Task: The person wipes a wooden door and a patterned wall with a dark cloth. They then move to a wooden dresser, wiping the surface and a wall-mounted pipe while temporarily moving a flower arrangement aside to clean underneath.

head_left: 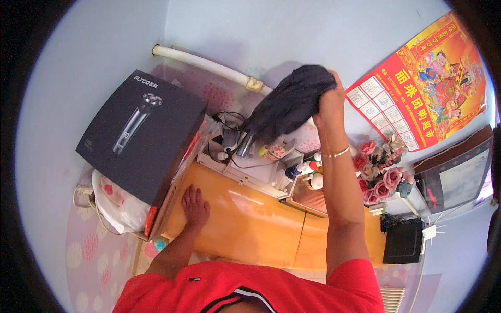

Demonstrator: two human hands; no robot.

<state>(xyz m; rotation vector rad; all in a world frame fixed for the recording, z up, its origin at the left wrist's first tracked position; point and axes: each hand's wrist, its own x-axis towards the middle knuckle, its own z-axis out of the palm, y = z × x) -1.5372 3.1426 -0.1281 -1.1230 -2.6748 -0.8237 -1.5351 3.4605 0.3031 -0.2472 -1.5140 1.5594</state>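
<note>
Cloth (pixel 292 101), black and crumpled, hangs from your right hand (pixel 332 101), which is raised at the wall side of the surface (pixel 242 219); your fingers grip its upper right end, and a pale bracelet (pixel 335 153) circles that wrist. The cloth's lower left end overlaps, in this view, the cluttered white organizer (pixel 248 175); whether the two touch cannot be told. Of your hands, the left (pixel 196 207) is free of any object, lying palm down with fingers slightly parted on the orange-brown surface, just beside the large dark box (pixel 117 117) printed with a shaver. Below that box, at the left, a white plastic bag (pixel 130 215) shows. Behind the cloth, a white pipe (pixel 209 63) runs along the wall. Small bottles (pixel 305 169) stand between the organizer and your right forearm. To the right of this forearm are pink artificial flowers (pixel 383 175), beneath a red and yellow calendar (pixel 422 88) on the wall; a flat black device (pixel 403 242) lies nearer you, at the surface's right end.
</note>
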